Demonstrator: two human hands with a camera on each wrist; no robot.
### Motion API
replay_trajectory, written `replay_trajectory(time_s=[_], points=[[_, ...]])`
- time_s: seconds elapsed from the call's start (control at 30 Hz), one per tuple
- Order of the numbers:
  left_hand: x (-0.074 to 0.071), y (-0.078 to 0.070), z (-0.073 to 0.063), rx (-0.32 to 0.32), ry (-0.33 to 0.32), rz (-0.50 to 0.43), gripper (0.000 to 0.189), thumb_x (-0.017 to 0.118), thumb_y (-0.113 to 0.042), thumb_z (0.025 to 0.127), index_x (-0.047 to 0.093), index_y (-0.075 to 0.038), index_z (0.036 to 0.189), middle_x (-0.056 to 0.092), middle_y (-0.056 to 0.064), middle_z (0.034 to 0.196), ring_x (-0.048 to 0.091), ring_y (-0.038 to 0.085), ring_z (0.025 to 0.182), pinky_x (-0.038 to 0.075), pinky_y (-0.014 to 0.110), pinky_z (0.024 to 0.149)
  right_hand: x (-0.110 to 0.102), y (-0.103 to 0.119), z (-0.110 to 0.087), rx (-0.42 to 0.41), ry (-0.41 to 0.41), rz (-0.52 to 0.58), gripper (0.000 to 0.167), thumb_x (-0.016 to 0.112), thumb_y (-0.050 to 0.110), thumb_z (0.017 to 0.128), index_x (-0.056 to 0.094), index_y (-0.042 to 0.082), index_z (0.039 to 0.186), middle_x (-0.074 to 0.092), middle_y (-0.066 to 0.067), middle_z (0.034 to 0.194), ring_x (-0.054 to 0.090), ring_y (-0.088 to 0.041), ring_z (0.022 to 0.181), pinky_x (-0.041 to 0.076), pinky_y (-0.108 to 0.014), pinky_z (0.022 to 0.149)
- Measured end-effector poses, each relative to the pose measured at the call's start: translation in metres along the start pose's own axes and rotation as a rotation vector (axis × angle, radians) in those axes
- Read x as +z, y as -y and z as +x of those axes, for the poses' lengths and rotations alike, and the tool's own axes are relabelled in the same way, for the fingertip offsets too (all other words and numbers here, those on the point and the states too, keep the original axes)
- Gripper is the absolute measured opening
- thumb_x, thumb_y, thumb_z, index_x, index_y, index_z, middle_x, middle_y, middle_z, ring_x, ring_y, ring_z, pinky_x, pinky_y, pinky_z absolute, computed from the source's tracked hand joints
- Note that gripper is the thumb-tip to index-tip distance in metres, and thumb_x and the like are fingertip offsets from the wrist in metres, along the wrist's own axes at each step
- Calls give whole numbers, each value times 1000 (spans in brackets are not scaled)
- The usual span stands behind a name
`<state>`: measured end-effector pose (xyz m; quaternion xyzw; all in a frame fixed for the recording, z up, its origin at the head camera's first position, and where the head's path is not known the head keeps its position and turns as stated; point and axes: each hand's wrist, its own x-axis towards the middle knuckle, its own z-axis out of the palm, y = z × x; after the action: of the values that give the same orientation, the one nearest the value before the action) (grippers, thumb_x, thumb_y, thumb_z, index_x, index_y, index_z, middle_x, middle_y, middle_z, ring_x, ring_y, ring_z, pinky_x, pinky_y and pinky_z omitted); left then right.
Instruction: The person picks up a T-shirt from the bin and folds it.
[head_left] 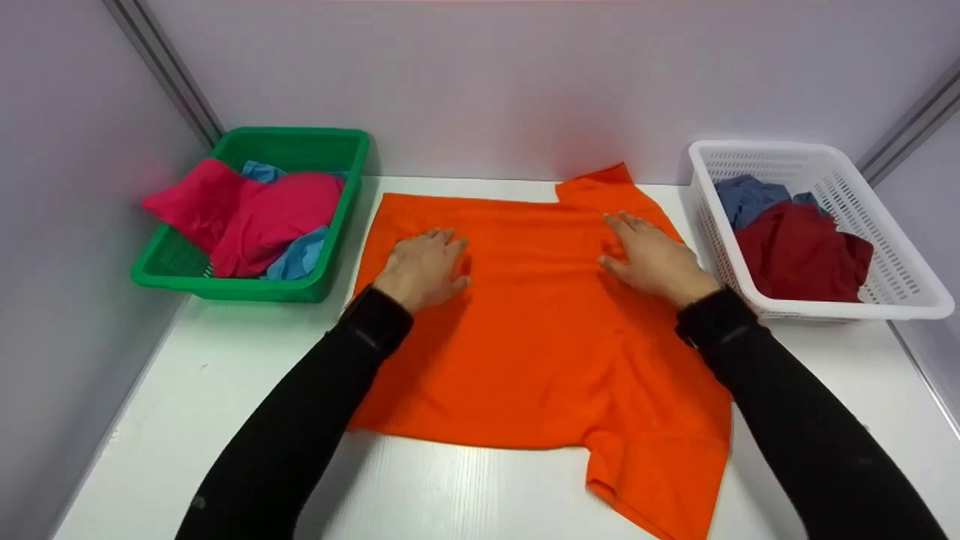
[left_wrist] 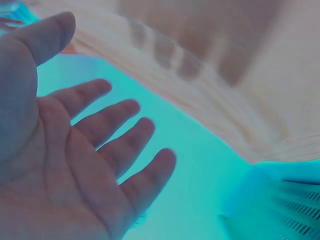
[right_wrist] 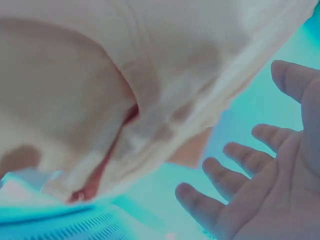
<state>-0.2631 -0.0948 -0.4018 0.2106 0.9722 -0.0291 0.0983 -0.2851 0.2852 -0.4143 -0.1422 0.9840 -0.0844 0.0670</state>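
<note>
An orange T-shirt (head_left: 517,330) lies spread on the white table, its straight hem to the left and its sleeves at the right, one toward the wall and one toward the near edge. Over its left part is my left hand (head_left: 424,268), palm down with spread fingers; the left wrist view shows that palm (left_wrist: 75,160) bare. My right hand (head_left: 656,259) stretches over the upper right part of the shirt, fingers extended and also holding nothing. Both hands cast shadows on the cloth. A few soft creases run near the lower sleeve.
At the left stands a green basket (head_left: 300,291) with pink clothing (head_left: 277,214) and blue clothing (head_left: 301,255). A white basket (head_left: 911,259) at the right holds dark red clothing (head_left: 802,251) and blue-grey clothing (head_left: 750,199). Walls (head_left: 480,90) enclose the table (head_left: 450,487) behind and at both sides.
</note>
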Motion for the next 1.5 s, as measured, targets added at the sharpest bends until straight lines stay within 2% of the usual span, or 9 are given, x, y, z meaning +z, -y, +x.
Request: replay_trajectory(time_s=[0.3,0.5,0.63,0.7,0.9,1.07,1.2,1.33,1.5], points=[[18,-3,-71,116,-29,-65,76,71,-49,118,48,-11,179,52,20,184,51,41,172,45,64,140,1,16,-81,-168,-107,-43,68,75,38,116,55,9,174,60,-24,175,62,-48,159,55,-71,128],[36,7,-108,208,-111,-54,71,80,-42,113,59,-8,171,66,20,172,66,40,159,56,61,131,12,27,-129,-266,-194,-100,57,82,37,112,69,10,160,76,-18,154,78,-40,137,71,-60,104],[43,15,-129,239,-120,-42,70,85,-42,110,63,-10,169,70,18,167,70,38,153,60,60,127,20,39,-151,-331,-201,-129,44,84,39,110,76,15,146,80,-10,140,81,-29,123,74,-49,86],[47,19,-137,257,-122,-57,67,88,-41,108,67,-10,164,73,17,163,73,37,149,61,59,125,24,44,-161,-355,-145,-119,37,85,40,110,78,18,138,79,-5,134,79,-23,115,74,-44,83],[60,30,-154,311,-172,-87,41,100,-37,96,78,-14,124,80,5,121,75,29,108,68,49,97,45,58,-183,-473,-16,-124,24,81,47,112,77,24,120,72,6,115,65,-11,98,68,-35,76],[69,34,-160,332,-145,-114,36,104,-36,92,73,-21,104,64,-4,97,61,20,92,55,38,79,60,66,-195,-578,-8,-108,22,79,48,113,74,27,112,63,12,104,56,-6,89,56,-27,67],[72,37,-162,344,-110,-145,39,106,-46,87,74,-25,96,58,-7,94,56,17,90,48,35,77,65,67,-201,-607,6,-112,31,76,58,113,73,27,110,62,13,104,54,-6,92,52,-25,69],[73,38,-164,344,-80,-150,46,107,-57,81,75,-27,97,60,-8,100,56,17,95,49,37,81,66,67,-206,-589,45,-126,56,73,81,104,75,26,116,66,10,115,54,-9,99,53,-27,71],[75,38,-165,397,-119,-144,29,104,-35,89,76,-28,96,62,-6,102,58,18,96,51,35,81,69,69,-211,-608,35,-178,64,82,83,95,74,26,123,69,4,128,58,-15,105,58,-34,73]])
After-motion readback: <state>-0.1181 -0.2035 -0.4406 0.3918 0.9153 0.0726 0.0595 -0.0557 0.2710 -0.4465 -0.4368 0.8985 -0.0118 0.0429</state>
